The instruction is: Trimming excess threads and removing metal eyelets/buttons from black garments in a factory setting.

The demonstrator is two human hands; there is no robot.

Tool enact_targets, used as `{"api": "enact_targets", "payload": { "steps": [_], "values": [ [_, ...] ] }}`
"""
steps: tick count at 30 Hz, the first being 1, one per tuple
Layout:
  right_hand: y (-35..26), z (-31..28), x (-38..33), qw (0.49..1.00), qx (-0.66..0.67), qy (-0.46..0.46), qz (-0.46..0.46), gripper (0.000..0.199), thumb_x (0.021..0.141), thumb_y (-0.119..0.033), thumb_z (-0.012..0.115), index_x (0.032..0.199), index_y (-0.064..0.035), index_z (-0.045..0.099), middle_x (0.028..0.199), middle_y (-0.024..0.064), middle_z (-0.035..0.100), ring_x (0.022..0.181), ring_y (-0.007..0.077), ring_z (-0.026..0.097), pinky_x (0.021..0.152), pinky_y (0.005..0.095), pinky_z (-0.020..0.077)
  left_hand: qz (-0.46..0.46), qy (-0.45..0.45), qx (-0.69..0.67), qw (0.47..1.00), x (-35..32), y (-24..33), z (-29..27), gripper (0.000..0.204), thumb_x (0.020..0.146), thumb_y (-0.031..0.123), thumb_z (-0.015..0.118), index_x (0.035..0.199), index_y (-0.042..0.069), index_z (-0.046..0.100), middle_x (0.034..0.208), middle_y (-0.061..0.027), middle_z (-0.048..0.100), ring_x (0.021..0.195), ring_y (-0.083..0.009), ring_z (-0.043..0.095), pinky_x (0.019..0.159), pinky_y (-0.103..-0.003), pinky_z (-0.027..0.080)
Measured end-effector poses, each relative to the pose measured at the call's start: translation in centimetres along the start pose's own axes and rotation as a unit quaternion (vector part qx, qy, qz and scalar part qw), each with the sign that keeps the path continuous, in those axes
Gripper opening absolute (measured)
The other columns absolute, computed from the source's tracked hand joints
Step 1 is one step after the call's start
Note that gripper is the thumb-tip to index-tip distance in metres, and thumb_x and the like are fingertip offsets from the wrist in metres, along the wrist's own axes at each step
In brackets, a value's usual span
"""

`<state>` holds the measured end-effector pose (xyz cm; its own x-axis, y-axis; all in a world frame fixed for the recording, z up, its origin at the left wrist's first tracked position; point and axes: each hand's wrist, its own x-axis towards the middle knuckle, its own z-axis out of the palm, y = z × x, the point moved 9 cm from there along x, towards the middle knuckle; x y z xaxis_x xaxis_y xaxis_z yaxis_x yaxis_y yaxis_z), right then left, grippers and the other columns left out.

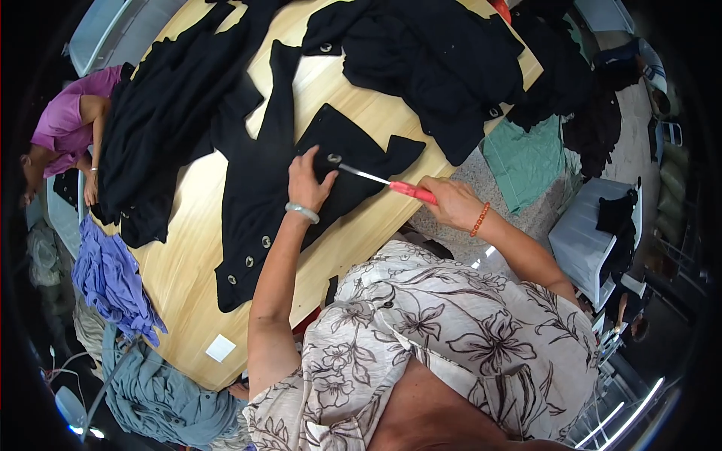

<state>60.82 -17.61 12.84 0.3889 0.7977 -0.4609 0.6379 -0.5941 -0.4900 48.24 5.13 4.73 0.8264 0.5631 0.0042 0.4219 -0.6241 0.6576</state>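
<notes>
- steadying a black garment (248, 192) on the table (184, 274), the left hand (308, 183) rests on the cloth, thumb spread away from the fingers; we cannot tell whether any fold is pinched beneath.
- wrapped round the handle, the right hand (449, 203) grips a red-handled tool (412, 192), its slim metal shaft pointing at one round fastener (334, 158); contact at the tip is too small for us to confirm.
- we judge the work to be under way at this single spot, with nothing there that we could call finished.
- near the garment's lower left end, three more fasteners (249, 261) sit in a row, well apart from the tool; done or waiting, we cannot tell.
- farther up the table we count more dark garments (429, 64) in loose layers, at least two bearing similar fasteners, so plenty may be left.
- the black cloth looks to us soft, matte and probably knitted, lying in angular panels against smooth, pale wood grain.
- around it we find a crumpled violet cloth (113, 278) at the table's edge and a limp green cloth (526, 161) to the right, creased and thin-looking.
</notes>
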Motion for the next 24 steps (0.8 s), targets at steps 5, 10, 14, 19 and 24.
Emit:
{"api": "enact_targets", "payload": {
  "steps": [5, 10, 14, 19, 24],
  "values": [
    [0.4, 0.8, 1.3, 0.997, -0.062, -0.035, -0.004, 0.018, 0.088, -0.023, 0.060, 0.098, -0.0075, 0.057, 0.078, 0.0201, 0.065, 0.079, 0.0395, 0.065, 0.071, 0.0498, 0.0500, -0.032, -0.042, 0.015, 0.998, 1.3, -0.4, 4.7, 0.024, 0.077, 0.008, 0.071, 0.100, 0.008, 0.064, 0.099, -0.0126, 0.058, 0.097, -0.0334, 0.058, 0.084, -0.042, 0.050],
    [0.9, -0.2, 1.2, 1.000, -0.002, 0.003, 0.005, 0.022, 0.091, -0.028, 0.062, 0.099, -0.0075, 0.060, 0.082, 0.0203, 0.065, 0.081, 0.0422, 0.063, 0.070, 0.0502, 0.0481, -0.064, 0.026, -0.104, 0.992, -1.0, -1.5, 2.5, 0.030, 0.076, 0.008, 0.072, 0.103, 0.008, 0.061, 0.096, -0.0125, 0.058, 0.096, -0.0327, 0.056, 0.080, -0.042, 0.047],
    [0.9, 0.7, 2.5, 0.998, -0.043, 0.033, -0.024, 0.023, 0.090, -0.027, 0.064, 0.096, -0.0053, 0.062, 0.086, 0.0225, 0.066, 0.082, 0.0428, 0.063, 0.070, 0.0504, 0.0484, -0.028, 0.201, 0.032, 0.979, -6.5, 0.0, -6.7, 0.047, 0.069, 0.011, 0.076, 0.114, 0.013, 0.060, 0.117, -0.0121, 0.057, 0.112, -0.0324, 0.053, 0.091, -0.044, 0.041],
    [-4.0, 3.2, 4.5, 0.997, 0.011, -0.012, -0.072, 0.019, 0.087, -0.022, 0.065, 0.096, -0.0048, 0.065, 0.086, 0.0234, 0.065, 0.083, 0.0424, 0.063, 0.071, 0.0479, 0.0498, -0.266, 0.311, 0.274, 0.870, -23.2, -14.8, -16.1, 0.057, 0.070, 0.013, 0.072, 0.125, 0.009, 0.056, 0.127, -0.0176, 0.056, 0.117, -0.0398, 0.051, 0.098, -0.051, 0.041],
    [-11.7, 5.6, 5.1, 0.975, 0.046, -0.006, -0.216, 0.016, 0.085, -0.014, 0.066, 0.098, -0.0038, 0.065, 0.090, 0.0205, 0.065, 0.085, 0.0415, 0.063, 0.073, 0.0454, 0.0508, -0.479, 0.156, 0.116, 0.856, -31.0, -24.9, -17.9, 0.079, 0.067, 0.043, 0.082, 0.134, 0.012, 0.052, 0.121, -0.0151, 0.063, 0.118, -0.0324, 0.054, 0.097, -0.050, 0.041]
  ]
}}
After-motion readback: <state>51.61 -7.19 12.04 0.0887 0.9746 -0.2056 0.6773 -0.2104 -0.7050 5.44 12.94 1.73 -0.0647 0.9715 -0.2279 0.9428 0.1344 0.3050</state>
